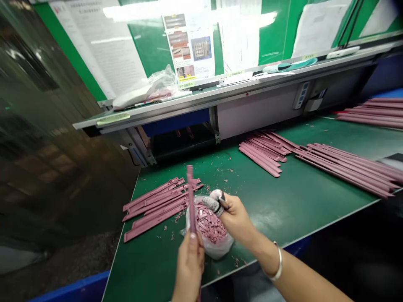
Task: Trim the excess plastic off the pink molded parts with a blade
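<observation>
My left hand [190, 258] is closed around a long, narrow mauve plastic strip [192, 205], which stands nearly upright. To its right, my right hand [231, 212] is closed with wrapped or covered fingertips. A small dark tool [223, 201] sits in that hand, and its exact kind is hard to make out. The strip and the right fingers appear apart. Below both, a clear plastic bag [222, 249] lies open on the green table, full of small mauve plastic scraps [209, 224]. Left of the bag lies a pile of similar mauve strips [157, 205].
More mauve strips [262, 151] lie at the back, with another row [346, 165] to the right and a further stack [374, 112] beyond. Trimmings dot the green table [270, 218]. A shelf [176, 102] overhangs its back, carrying a crumpled plastic bag [157, 86].
</observation>
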{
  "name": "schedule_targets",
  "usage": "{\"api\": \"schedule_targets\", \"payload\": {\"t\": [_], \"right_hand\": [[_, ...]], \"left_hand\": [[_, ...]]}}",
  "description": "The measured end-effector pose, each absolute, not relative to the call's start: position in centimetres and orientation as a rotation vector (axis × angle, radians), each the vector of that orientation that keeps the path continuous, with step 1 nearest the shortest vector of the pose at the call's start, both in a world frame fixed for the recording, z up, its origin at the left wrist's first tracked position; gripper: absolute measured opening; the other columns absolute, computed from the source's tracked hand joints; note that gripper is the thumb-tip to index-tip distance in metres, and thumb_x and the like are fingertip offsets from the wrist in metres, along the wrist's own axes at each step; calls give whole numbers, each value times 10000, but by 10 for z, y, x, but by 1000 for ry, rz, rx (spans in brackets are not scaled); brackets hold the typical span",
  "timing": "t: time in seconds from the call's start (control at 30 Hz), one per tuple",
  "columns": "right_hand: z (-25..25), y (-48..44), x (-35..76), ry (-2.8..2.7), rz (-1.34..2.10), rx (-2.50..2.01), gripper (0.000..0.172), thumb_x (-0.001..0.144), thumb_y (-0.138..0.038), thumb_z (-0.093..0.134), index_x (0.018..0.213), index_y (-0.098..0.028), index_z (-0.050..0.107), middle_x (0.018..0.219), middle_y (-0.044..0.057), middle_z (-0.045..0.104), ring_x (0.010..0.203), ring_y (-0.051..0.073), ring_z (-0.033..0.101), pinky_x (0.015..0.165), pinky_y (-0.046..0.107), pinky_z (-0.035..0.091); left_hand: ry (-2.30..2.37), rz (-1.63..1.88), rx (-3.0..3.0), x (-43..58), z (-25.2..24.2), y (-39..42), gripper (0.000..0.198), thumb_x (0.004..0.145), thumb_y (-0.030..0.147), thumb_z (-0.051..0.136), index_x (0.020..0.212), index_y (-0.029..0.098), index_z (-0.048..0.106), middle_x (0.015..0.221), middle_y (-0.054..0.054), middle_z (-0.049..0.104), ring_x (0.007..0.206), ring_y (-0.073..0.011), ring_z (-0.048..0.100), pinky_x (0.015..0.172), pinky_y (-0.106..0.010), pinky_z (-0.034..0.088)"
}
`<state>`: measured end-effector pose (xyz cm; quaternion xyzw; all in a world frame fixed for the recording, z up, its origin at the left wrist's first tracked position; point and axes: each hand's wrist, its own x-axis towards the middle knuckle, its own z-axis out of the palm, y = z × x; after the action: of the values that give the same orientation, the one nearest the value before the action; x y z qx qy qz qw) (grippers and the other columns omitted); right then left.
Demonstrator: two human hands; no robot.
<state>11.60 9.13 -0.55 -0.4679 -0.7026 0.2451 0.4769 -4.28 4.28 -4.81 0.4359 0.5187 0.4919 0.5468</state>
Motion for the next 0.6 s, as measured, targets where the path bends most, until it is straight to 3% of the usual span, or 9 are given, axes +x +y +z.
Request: {"api": "schedule_targets", "payload": {"t": [0.07, 0.13, 0.27, 0.4, 0.6], "right_hand": [[-8, 90, 130, -2034, 486, -1398, 165, 858, -122, 412, 854, -177, 567, 689, 7, 567, 633, 140, 496, 570, 227, 322], [-11, 89, 144, -2282, 372, -1627, 309, 788, -63, 424, 1022, -157, 602, 758, 56, 642, 644, 178, 555, 559, 245, 308], [-7, 76, 155, -2385, 384, -1621, 453, 726, -11, 407, 1100, -190, 591, 871, 67, 675, 723, 202, 601, 581, 248, 313], [11, 56, 138, -2458, 325, -1395, 411, 680, 11, 409, 991, -207, 564, 842, 25, 622, 699, 165, 551, 566, 247, 277], [36, 44, 111, -2555, 203, -1276, 247, 643, -40, 462, 824, -184, 549, 841, 34, 561, 659, 153, 504, 505, 270, 184]], "left_hand": [[1156, 1240, 946, -55, -42, 40, 451, 878, 611, 430, 792, 184, 546, 506, 69, 376, 347, -51, 238, 340, -179, 222], [1162, 1404, 947, -69, -33, 40, 386, 902, 547, 450, 889, 179, 566, 584, 54, 434, 387, -47, 296, 368, -171, 273], [1132, 1730, 1071, -80, -9, 48, 385, 926, 524, 416, 938, 181, 589, 596, 44, 427, 414, -63, 337, 380, -188, 280], [932, 1990, 1335, -67, 17, 64, 551, 884, 652, 368, 869, 158, 612, 506, 46, 394, 365, -83, 314, 353, -228, 234], [859, 2144, 1446, -48, 38, 70, 591, 871, 675, 358, 855, 150, 628, 455, 56, 368, 334, -99, 295, 336, -252, 207]]}}
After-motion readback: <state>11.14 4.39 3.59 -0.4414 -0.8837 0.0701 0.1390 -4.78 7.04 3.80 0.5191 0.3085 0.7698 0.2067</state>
